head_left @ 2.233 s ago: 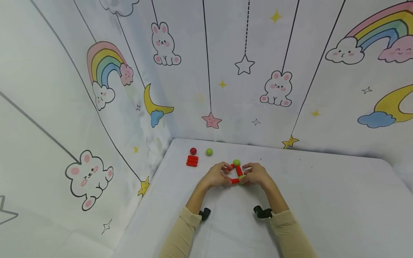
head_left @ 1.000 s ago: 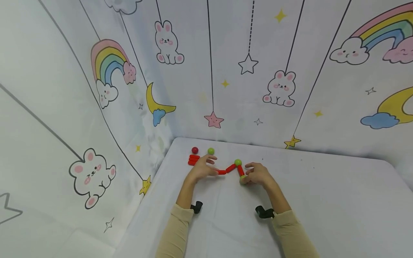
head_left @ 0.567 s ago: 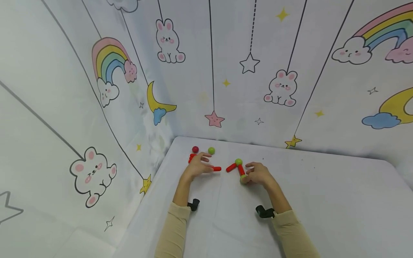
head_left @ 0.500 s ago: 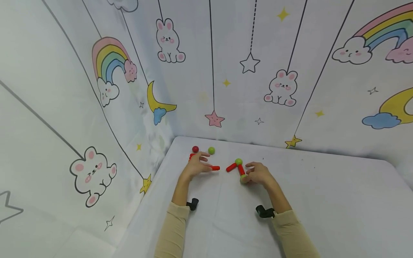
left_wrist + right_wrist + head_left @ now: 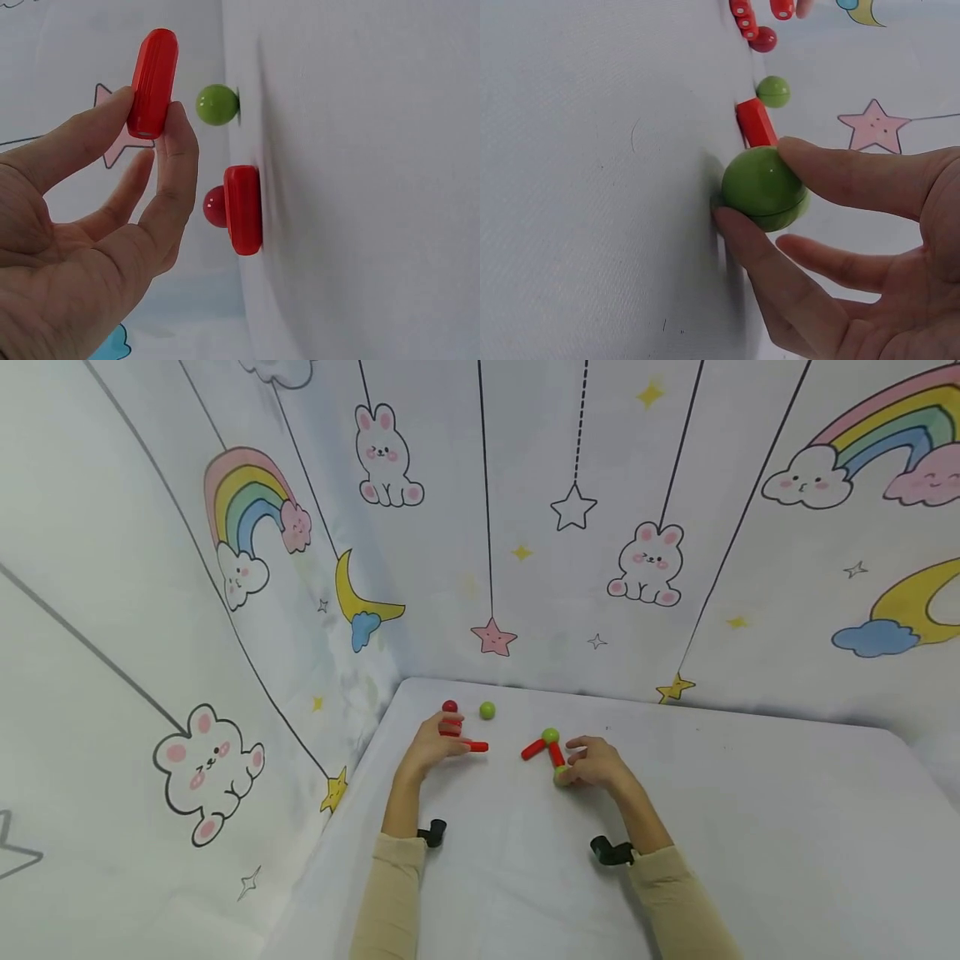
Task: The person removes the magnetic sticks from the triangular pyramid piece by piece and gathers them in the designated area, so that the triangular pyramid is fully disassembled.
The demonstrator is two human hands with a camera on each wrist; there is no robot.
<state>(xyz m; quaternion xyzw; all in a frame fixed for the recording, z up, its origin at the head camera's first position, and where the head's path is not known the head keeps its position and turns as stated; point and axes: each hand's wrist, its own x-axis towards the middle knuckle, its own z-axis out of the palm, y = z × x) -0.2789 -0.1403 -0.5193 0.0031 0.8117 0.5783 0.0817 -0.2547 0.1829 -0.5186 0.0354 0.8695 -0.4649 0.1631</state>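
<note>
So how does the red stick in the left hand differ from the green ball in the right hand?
The red stick is long and straight-sided; the green ball is round. The left hand holds the stick apart from other pieces, while the ball sits at the end of a second stick. Both look shiny, and each is pinched between thumb and finger.

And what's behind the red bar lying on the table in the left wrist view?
A dark red ball, partly covered by that red bar. What else it hides there can't be seen; the right wrist view shows three bar ends together.
</note>
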